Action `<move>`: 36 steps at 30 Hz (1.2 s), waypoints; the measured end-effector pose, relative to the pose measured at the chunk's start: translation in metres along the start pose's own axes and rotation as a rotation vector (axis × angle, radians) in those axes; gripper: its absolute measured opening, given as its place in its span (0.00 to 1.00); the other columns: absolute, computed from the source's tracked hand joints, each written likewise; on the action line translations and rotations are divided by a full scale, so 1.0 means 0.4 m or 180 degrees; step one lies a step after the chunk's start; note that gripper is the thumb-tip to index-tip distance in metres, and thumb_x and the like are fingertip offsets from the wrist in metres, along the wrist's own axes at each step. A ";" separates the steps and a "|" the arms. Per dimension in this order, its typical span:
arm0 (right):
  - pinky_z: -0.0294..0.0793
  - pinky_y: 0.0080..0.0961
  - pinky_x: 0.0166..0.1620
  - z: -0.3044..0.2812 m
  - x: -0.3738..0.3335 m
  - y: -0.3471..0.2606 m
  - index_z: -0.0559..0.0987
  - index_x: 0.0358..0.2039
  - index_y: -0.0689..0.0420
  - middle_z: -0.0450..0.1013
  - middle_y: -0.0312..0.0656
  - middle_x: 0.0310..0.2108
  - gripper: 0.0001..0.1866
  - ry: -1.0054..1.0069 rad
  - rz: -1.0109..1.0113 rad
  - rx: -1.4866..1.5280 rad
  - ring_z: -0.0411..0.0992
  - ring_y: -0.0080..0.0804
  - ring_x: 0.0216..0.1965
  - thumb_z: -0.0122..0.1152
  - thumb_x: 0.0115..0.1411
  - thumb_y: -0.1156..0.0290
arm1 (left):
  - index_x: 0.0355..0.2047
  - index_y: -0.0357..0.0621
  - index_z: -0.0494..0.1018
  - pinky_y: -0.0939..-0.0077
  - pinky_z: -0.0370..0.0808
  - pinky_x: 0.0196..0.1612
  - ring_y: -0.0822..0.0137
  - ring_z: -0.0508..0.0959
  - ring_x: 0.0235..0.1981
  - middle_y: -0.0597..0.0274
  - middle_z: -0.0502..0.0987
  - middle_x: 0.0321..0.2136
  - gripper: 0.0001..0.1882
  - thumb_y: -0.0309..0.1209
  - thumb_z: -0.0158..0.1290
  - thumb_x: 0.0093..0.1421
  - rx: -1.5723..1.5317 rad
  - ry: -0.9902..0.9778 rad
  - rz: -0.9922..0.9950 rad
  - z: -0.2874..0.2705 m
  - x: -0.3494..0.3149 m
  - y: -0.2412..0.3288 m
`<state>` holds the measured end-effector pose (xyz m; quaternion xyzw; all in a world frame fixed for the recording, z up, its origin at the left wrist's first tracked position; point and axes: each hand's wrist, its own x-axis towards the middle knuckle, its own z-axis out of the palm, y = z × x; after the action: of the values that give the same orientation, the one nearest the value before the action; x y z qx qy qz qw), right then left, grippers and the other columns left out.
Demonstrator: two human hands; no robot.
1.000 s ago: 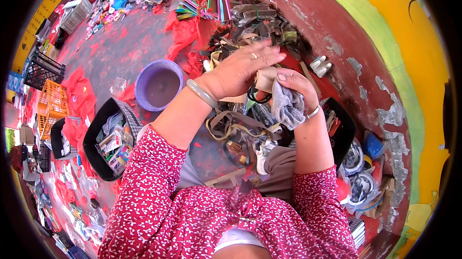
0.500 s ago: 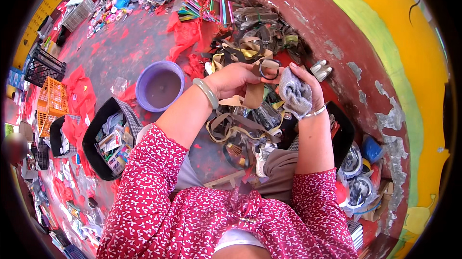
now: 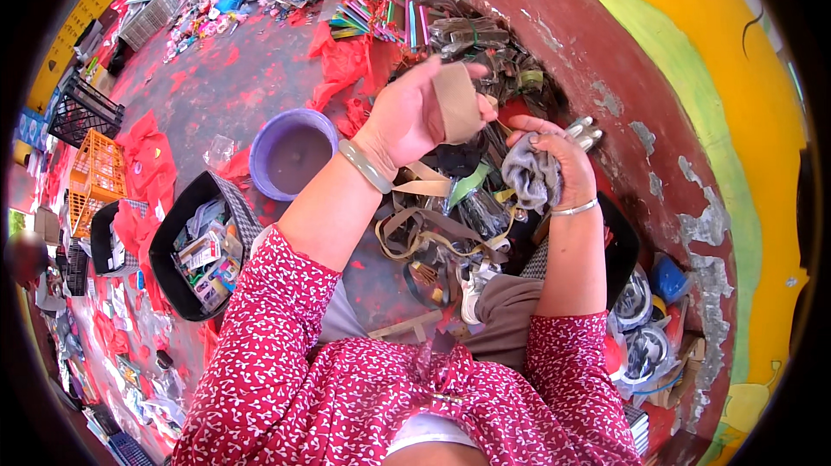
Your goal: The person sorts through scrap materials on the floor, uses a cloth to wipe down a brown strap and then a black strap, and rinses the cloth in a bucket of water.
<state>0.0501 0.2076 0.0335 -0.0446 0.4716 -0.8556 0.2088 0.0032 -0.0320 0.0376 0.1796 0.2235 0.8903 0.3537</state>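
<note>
In the upper middle, the left hand [image 3: 407, 120] holds one tan strap [image 3: 458, 104] across loosely bent fingers; right of centre, the right hand [image 3: 569, 165] bunches one gray cloth [image 3: 531, 176] in curled fingers. One purple bucket [image 3: 260, 163] stands left of centre.

The left hand [image 3: 407, 118] is raised with a tan band [image 3: 458, 104] across its fingers; whether the band loops right round them is unclear. Just beside it, the right hand [image 3: 567, 163] grips a bunched grey cloth [image 3: 530, 173]. Below both, tangled straps [image 3: 405, 239] lie on the floor [image 3: 251, 68] near a white shoe [image 3: 471, 295]. A purple tub [image 3: 259, 163] stands left of the left forearm, near a black bin [image 3: 161, 260] filled with small packages. Farther left is an orange crate [image 3: 95, 173]; a peeling maroon wall [image 3: 597, 59] curves along the right.
</note>
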 end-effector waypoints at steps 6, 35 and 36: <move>0.73 0.20 0.38 0.121 0.036 0.082 0.68 0.51 0.62 0.73 0.40 0.36 0.25 0.0323 0.0347 -0.0766 0.73 0.25 0.32 0.60 0.50 0.78 | 0.55 0.35 0.57 0.45 0.61 0.56 0.49 0.70 0.48 0.42 0.69 0.45 0.23 0.36 0.40 0.63 -0.0657 0.0165 0.0403 0.022 -0.013 0.011; 0.74 0.26 0.39 0.106 -0.030 0.045 0.74 0.40 0.67 0.75 0.47 0.31 0.11 -0.1163 0.0363 -0.0544 0.75 0.33 0.33 0.53 0.57 0.76 | 0.51 0.23 0.53 0.52 0.62 0.57 0.46 0.67 0.52 0.38 0.65 0.50 0.34 0.50 0.25 0.65 -0.0719 0.1384 0.1226 -0.107 -0.009 0.121; 0.74 0.25 0.38 0.106 -0.025 0.051 0.74 0.41 0.67 0.75 0.47 0.31 0.12 -0.0996 0.0356 -0.0488 0.75 0.32 0.33 0.53 0.57 0.76 | 0.51 0.22 0.54 0.51 0.62 0.57 0.46 0.67 0.51 0.38 0.65 0.50 0.36 0.52 0.25 0.64 -0.0661 0.1520 0.1126 -0.099 -0.001 0.100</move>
<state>0.0771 0.1687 0.0413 -0.1667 0.4990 -0.7868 0.3228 -0.0374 -0.0691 0.0253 -0.0355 0.1735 0.9731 0.1473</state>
